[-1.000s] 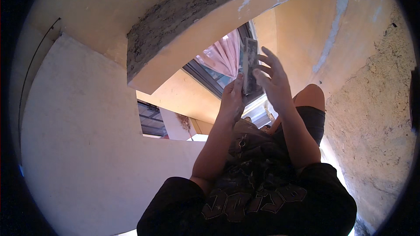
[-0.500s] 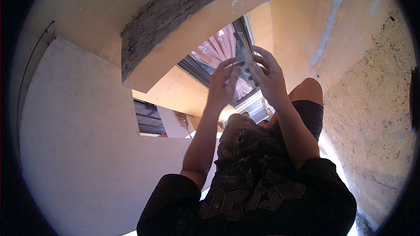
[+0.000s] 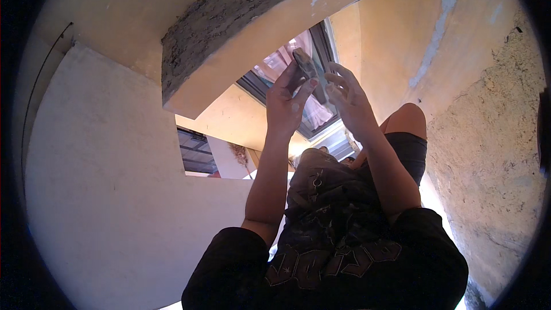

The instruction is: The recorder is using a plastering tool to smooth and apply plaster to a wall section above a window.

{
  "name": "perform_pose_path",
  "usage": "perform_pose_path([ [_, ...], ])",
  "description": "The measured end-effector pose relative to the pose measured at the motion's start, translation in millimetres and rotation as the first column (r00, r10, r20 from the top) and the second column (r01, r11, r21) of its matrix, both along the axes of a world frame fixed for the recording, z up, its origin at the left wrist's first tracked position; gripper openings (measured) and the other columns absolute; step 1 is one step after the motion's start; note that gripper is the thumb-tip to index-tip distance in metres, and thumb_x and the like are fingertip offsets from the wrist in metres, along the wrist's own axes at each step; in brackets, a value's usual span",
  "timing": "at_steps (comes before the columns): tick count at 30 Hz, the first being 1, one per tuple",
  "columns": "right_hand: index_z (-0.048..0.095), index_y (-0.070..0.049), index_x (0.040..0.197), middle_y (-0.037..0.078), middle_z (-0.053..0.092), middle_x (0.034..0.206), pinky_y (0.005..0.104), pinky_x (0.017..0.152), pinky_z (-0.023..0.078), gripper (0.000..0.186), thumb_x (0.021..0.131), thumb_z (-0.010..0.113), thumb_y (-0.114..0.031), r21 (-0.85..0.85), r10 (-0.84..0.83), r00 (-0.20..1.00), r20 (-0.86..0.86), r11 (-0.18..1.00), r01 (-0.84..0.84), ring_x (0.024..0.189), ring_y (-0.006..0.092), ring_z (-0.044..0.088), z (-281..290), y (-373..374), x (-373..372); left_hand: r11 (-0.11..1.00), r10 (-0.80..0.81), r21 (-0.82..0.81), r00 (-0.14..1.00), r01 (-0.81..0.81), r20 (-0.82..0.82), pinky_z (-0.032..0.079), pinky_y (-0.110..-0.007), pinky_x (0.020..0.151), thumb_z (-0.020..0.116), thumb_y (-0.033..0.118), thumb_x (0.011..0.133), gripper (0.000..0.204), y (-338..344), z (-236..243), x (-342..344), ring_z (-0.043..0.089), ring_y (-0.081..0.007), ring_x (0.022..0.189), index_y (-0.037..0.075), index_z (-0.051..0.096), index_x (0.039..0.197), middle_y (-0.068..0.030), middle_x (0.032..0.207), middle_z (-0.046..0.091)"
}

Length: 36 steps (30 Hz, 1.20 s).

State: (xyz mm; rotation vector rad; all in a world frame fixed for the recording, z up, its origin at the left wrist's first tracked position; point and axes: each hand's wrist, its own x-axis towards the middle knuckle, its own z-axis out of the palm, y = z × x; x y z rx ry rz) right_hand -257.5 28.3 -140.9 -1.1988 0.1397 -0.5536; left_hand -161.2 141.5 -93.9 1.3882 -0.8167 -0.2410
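A flat, oblong, greyish piece (image 3: 310,69), dusty and slightly blurred, stands raised between my two hands; its exact kind I cannot make out. My left hand (image 3: 283,106) grips its left edge, fingers behind and thumb in front. Close to its right side is my right hand (image 3: 353,108), with curved fingers spread apart and no visible grip on the piece. Pale dust coats the fingers of both hands.
Ahead, a thick ledge (image 3: 270,31) with a rough dark top juts from the wall. Behind the hands is a dark-framed window (image 3: 326,40) with pink curtains. A pale wall (image 3: 103,183) stands at left, a patchy yellow wall (image 3: 476,155) at right.
The greyish piece has passed from my right hand to my left and turned, its top now leaning left. My right fingers have come away from it.
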Motion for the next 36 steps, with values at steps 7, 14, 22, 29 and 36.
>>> perform_pose_path([
  [7,0.016,-0.016,0.153,0.023,0.028,0.149,0.0568,0.105,0.032,0.085,0.090,0.045,-0.065,0.142,0.225,0.973,-0.049,0.966,-0.216,0.137,0.0368,0.032,3,-9,-13,0.988,-0.095,0.144,0.953,0.055,0.287,0.046,-0.032,0.097,0.069,0.002,0.084,0.056,7,-14,2,0.059,-0.0206,0.114,-0.005,0.047,0.134,-0.0149,0.126,0.060],
  [14,0.016,-0.010,0.153,0.021,0.043,0.135,0.0477,0.101,0.038,0.098,0.082,0.061,-0.062,0.064,0.216,0.975,0.051,0.974,-0.219,0.129,0.0339,0.040,12,-10,-21,0.974,-0.195,0.218,0.741,0.067,0.643,0.045,-0.037,0.101,0.072,0.006,0.079,0.061,7,-19,-12,0.055,-0.0306,0.123,0.003,0.049,0.135,-0.0164,0.135,0.054],
  [22,0.034,-0.009,0.139,0.015,0.045,0.128,0.0423,0.102,0.036,0.098,0.066,0.082,-0.052,0.023,0.185,0.957,0.225,0.981,-0.195,0.125,0.0275,0.043,16,-8,-21,0.956,-0.293,0.222,0.651,0.191,0.701,0.041,-0.041,0.106,0.069,0.010,0.083,0.057,13,1,-1,0.047,-0.0337,0.129,0.005,0.049,0.136,-0.0158,0.137,0.050],
  [29,0.036,-0.008,0.137,0.011,0.045,0.128,0.0409,0.103,0.035,0.097,0.062,0.087,-0.043,0.030,0.177,0.940,0.290,0.981,-0.194,0.125,0.0261,0.042,9,-8,-11,0.949,-0.314,0.235,0.532,0.212,0.787,0.043,-0.041,0.104,0.071,0.016,0.083,0.059,8,6,7,0.049,-0.0331,0.127,0.004,0.049,0.136,-0.0162,0.140,0.048],
  [36,0.043,-0.007,0.129,0.018,0.040,0.132,0.0441,0.097,0.043,0.089,0.055,0.090,-0.026,-0.346,-0.371,0.888,0.273,0.823,0.450,0.125,0.0329,0.043,7,-45,40,0.989,-0.031,0.089,0.429,-0.115,0.903,0.038,-0.040,0.104,0.069,0.017,0.084,0.068,42,73,99,0.051,-0.0346,0.124,-0.002,0.038,0.141,-0.0186,0.130,0.056],
])
